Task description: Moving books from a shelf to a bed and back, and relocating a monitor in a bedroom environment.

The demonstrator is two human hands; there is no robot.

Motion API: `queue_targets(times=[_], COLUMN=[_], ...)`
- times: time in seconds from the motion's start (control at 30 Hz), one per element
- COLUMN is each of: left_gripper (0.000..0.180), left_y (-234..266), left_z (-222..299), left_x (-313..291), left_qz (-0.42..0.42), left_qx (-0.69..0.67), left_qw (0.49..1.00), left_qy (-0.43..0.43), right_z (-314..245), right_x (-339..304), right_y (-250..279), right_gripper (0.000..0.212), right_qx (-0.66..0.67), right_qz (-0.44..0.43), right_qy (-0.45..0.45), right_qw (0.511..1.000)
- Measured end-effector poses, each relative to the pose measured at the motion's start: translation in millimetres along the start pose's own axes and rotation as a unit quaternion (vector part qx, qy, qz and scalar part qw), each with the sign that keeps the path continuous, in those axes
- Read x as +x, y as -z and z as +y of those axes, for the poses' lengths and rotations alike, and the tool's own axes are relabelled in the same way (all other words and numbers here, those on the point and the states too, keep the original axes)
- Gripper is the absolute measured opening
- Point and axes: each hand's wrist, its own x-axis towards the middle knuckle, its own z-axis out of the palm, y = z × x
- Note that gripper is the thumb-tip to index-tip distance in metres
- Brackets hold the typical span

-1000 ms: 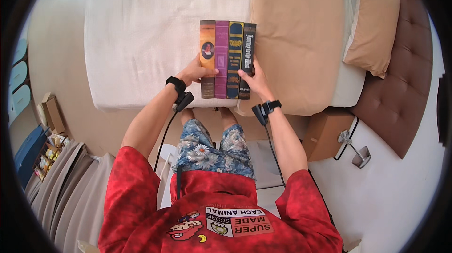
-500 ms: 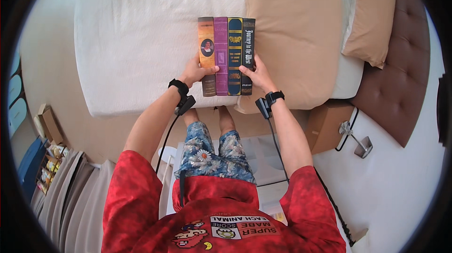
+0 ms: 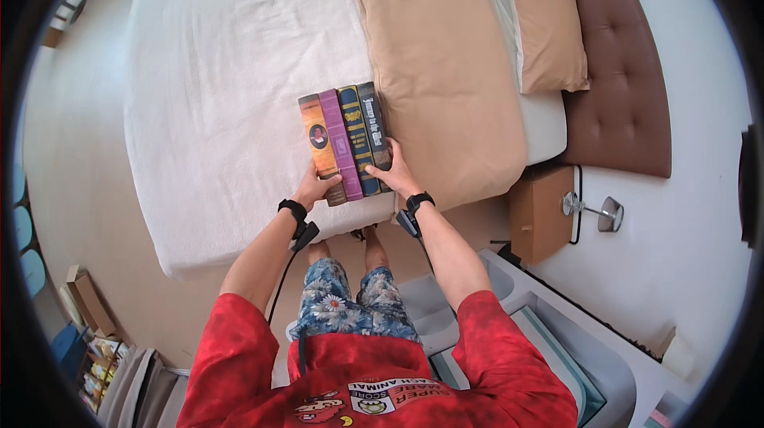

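White bed (image 3: pixel 215 70), four books (image 3: pixel 346 141) between both hands (image 3: pixel 354 181).

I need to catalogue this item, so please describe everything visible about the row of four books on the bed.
The row of four thick hardcover books stands with spines facing up, pressed side by side on the white bedsheet near the bed's edge. From left to right the spines are orange with a round portrait, magenta, dark blue with gold ornament, and black. The left hand presses the orange end, the right hand the black end. The tan blanket lies beside the black book.
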Motion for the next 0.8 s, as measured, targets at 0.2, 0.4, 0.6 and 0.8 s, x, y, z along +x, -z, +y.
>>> queue_targets(times=[0.2,0.4,0.6,0.8], left_gripper=[0.07,0.087,0.088,0.095], left_y=[-7,-2,-17,17], left_z=[5,9,15,-25], left_x=[-7,-6,-14,-67], left_qz=[-0.006,0.002,-0.016,-0.021], left_qx=[0.004,0.02,0.063,0.014], left_qw=[0.999,0.999,0.995,0.991], left_qy=[0.038,0.051,0.079,0.132], right_z=[18,21,50,81], right_x=[7,5,-27,-195], right_y=[8,6,23,35], right_gripper=[0.076,0.065,0.06,0.053], right_qx=[0.066,0.161,0.156,-0.019], right_qz=[-0.024,-0.063,0.056,0.102], right_qy=[0.027,-0.001,-0.031,-0.108], right_qw=[0.997,0.985,0.986,0.989])
